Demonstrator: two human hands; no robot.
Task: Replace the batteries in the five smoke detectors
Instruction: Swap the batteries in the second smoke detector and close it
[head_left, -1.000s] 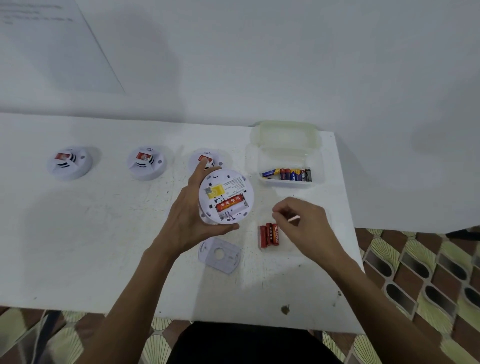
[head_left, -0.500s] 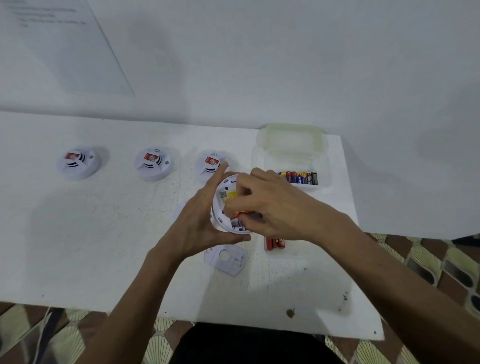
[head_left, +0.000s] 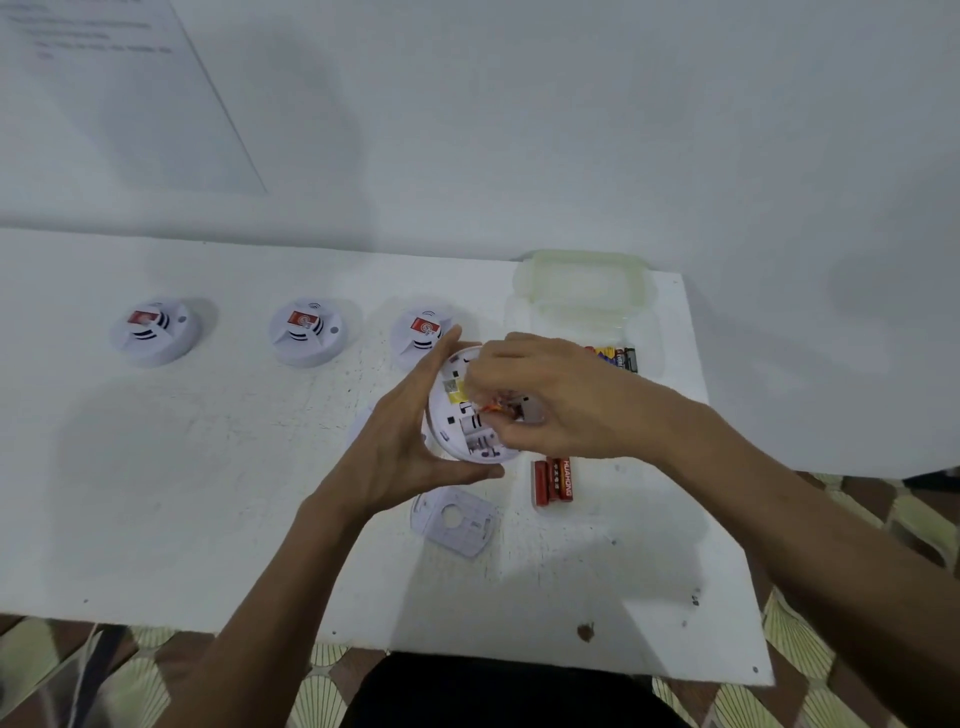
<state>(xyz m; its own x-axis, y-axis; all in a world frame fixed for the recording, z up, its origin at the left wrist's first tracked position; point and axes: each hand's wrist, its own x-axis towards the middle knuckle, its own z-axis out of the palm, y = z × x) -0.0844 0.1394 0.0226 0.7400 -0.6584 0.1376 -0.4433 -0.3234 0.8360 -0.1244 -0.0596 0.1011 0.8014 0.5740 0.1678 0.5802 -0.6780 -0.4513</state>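
At table (head_left: 208, 493) centre, left hand (head_left: 410, 447) grips the detector (head_left: 457, 422); right hand (head_left: 550, 405), nearer, pinches the battery (head_left: 493, 409) at its nine o'clock, lying nine-to-three.

White table (head_left: 156, 493), scuffed, carrying detectors and loose batteries.
Three white smoke detectors (head_left: 155, 332) (head_left: 307, 331) (head_left: 415, 332) are sitting face up in a row along the far side, apart from one another; a loose backing plate (head_left: 454, 522) is lying flat nearer the front; red batteries (head_left: 554, 480) are lying side by side, touching, just right of it; a clear container (head_left: 582, 306), lid open, is standing at the far right corner.
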